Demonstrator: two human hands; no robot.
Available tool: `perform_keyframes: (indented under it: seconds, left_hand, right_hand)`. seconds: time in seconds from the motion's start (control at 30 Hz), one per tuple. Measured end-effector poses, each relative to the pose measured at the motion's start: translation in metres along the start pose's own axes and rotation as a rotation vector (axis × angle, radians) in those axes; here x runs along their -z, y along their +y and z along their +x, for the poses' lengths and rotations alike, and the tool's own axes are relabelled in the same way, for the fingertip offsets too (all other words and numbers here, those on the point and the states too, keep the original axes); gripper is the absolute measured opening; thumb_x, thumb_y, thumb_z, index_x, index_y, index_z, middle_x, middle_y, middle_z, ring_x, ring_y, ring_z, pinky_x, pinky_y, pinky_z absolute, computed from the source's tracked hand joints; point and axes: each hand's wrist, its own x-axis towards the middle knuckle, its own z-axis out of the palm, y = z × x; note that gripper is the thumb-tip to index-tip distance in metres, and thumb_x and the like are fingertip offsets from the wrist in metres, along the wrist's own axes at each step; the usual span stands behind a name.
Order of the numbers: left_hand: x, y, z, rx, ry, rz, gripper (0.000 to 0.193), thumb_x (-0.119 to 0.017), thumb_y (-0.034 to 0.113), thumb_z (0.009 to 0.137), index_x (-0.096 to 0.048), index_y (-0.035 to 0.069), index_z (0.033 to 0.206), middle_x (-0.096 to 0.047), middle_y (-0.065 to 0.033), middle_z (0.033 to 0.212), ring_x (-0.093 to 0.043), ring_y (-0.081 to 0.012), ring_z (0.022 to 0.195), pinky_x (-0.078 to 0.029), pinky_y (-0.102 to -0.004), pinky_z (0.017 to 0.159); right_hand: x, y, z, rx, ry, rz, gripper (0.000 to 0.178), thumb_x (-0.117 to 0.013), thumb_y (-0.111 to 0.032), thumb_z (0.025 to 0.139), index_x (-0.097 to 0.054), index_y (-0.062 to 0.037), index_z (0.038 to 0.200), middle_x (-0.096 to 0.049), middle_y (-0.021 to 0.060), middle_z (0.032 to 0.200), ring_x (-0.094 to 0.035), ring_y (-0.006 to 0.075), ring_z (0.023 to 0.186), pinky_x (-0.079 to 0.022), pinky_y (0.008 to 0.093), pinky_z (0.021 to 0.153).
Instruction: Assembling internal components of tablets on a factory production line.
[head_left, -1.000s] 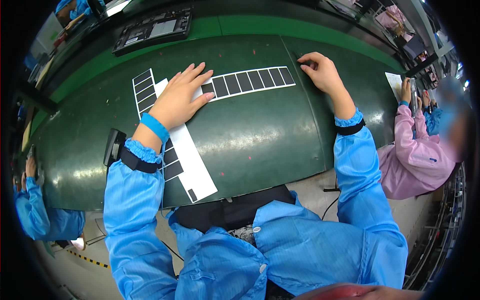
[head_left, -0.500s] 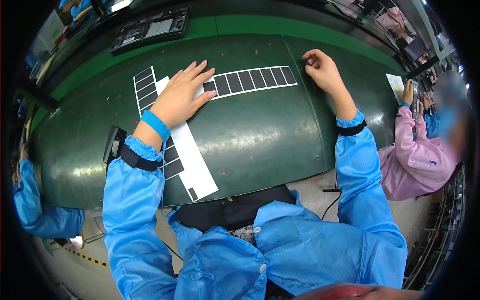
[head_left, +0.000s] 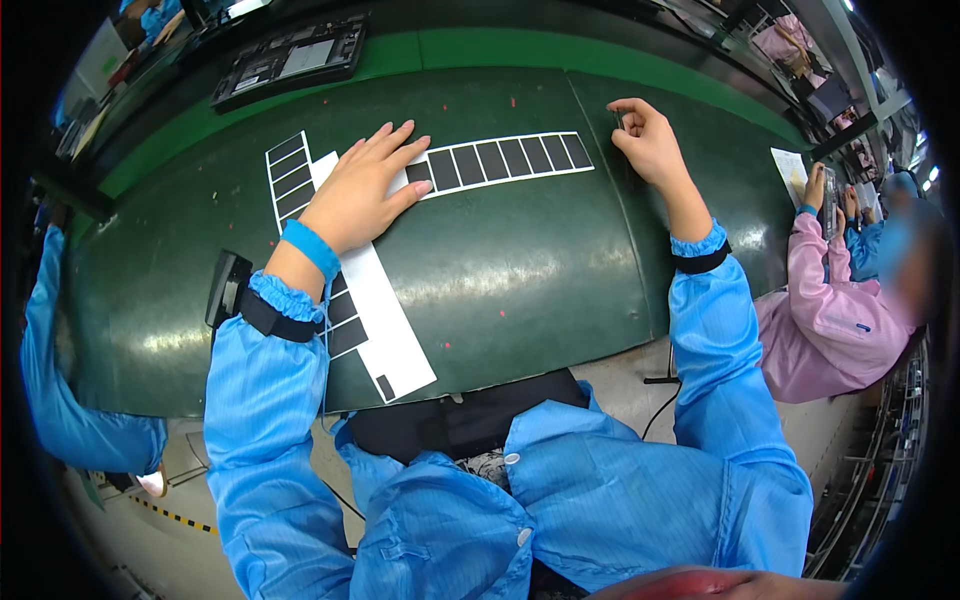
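My left hand (head_left: pixel 362 195) lies flat with its fingers spread, pressing on sheets of black stickers. Out from under its fingers to the right runs a white-edged strip of black rectangular stickers (head_left: pixel 508 158). A second such strip (head_left: pixel 291 178) shows left of the hand and again beneath the wrist. Next to that one lies a mostly white backing strip (head_left: pixel 388 310) with one small black rectangle at its near end. Above the table's right part, my right hand (head_left: pixel 648 142) pinches a small, thin dark piece (head_left: pixel 618 120) between thumb and fingers; its exact kind cannot be made out.
An opened laptop base (head_left: pixel 290 62) with bare inner parts rests at the table's far left. The green table mat (head_left: pixel 500 270) has a seam to the right. A co-worker in pink (head_left: pixel 840 320) sits at the right; another person's blue sleeve (head_left: pixel 60 370) is at the left edge.
My right hand has turned slightly, and the dark piece shows more at its fingertips. My left hand stays put. The left co-worker's arm now reaches farther up along the table's edge.
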Motion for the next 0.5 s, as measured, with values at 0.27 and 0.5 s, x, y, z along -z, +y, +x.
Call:
perform_keyframes:
  seconds: [0.27,0.5]
  left_hand:
    - [0.0003,0.0007,-0.0008,0.007,-0.009,-0.005,0.052,-0.054,0.033,0.095,-0.044,0.009,0.140,-0.035,-0.0167,0.149,-0.028,-0.0347,0.140,-0.024,-0.0431,0.114]
    - [-0.0007,-0.0012,0.0001,-0.003,0.003,0.003,0.051,-0.054,0.033,0.095,-0.044,0.010,0.140,-0.035,-0.0165,0.149,-0.028,-0.0345,0.140,-0.024,-0.0430,0.115]
  right_hand:
    - [-0.0012,-0.0031,-0.0012,0.007,0.007,0.001,0.034,-0.057,-0.005,0.072,-0.061,0.0012,0.106,-0.047,-0.0006,0.061,-0.046,0.0086,0.057,-0.040,0.0249,0.057]
    - [-0.0021,-0.0030,-0.0008,0.018,-0.012,0.024,0.033,-0.058,-0.006,0.075,-0.062,0.0013,0.106,-0.049,-0.0008,0.064,-0.047,0.0084,0.058,-0.041,0.0249,0.058]
